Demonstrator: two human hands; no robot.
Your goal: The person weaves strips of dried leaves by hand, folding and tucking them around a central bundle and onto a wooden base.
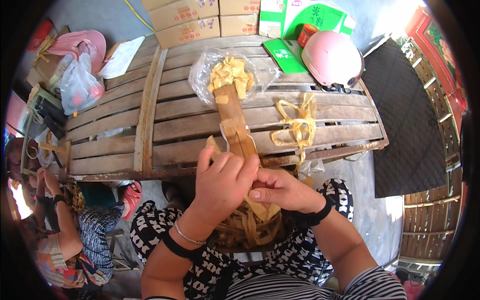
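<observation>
My left hand (224,181) and my right hand (289,189) meet over my lap at the near end of a long brown board (231,112), which lies on the slatted table. Both have their fingers closed on a thin yellow strip (264,211), part of it hanging below my right hand; the exact grip is hidden. A yellowish piece (212,145) sticks up by my left fingers. Below my hands, a heap of similar strips (245,227) rests in a container between my knees. Past the board's far end, folded yellow pieces (231,74) are piled on a clear plastic bag (200,75).
A loose bundle of yellow strips (300,122) lies right of the board on the slatted table (185,130). Farther back stand a pink helmet (332,57), a red tin (306,35) and cardboard boxes (187,30). Another person's hands (47,181) are at the left.
</observation>
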